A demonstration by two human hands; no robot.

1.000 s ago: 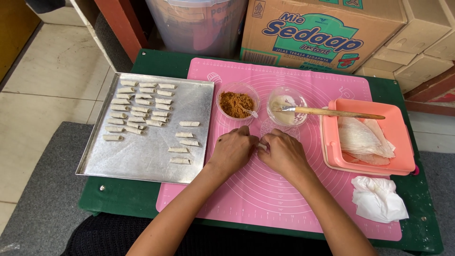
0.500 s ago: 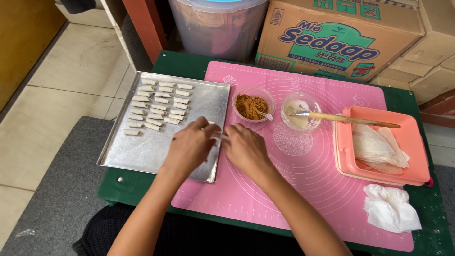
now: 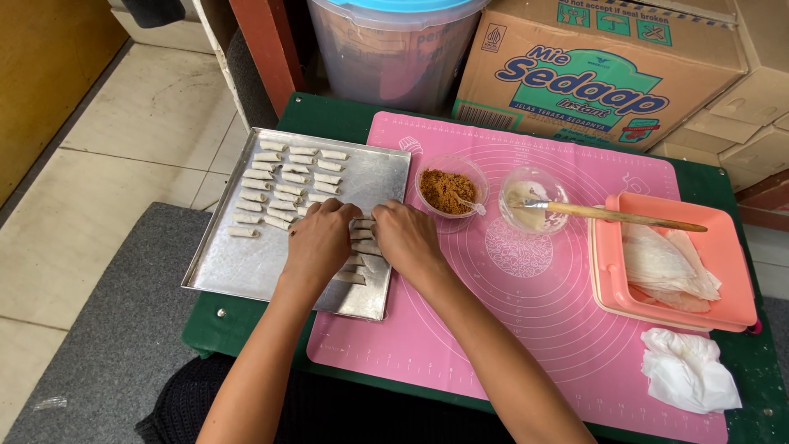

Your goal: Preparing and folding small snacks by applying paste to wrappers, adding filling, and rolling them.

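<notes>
My left hand (image 3: 319, 241) and my right hand (image 3: 406, 238) rest palm down over the right part of a metal baking tray (image 3: 238, 267). Between and under them lie a few small white rolled pastries (image 3: 362, 236) in a column. The fingertips touch these rolls, and the hands hide what the fingers hold, if anything. More rolls (image 3: 288, 181) lie in neat rows at the tray's far left. A pink silicone mat (image 3: 526, 329) lies under the tray's right edge.
On the mat stand a clear bowl of brown filling (image 3: 448, 191) and a clear bowl (image 3: 534, 210) with a wooden-handled brush (image 3: 625, 217). A pink tray of thin wrappers (image 3: 674, 267) sits right, crumpled white tissue (image 3: 686, 370) below it. A cardboard box (image 3: 600, 74) and plastic tub (image 3: 394, 49) stand behind.
Both hands moved left from the middle of the pink mat onto the metal tray. The view shifted left with them.
</notes>
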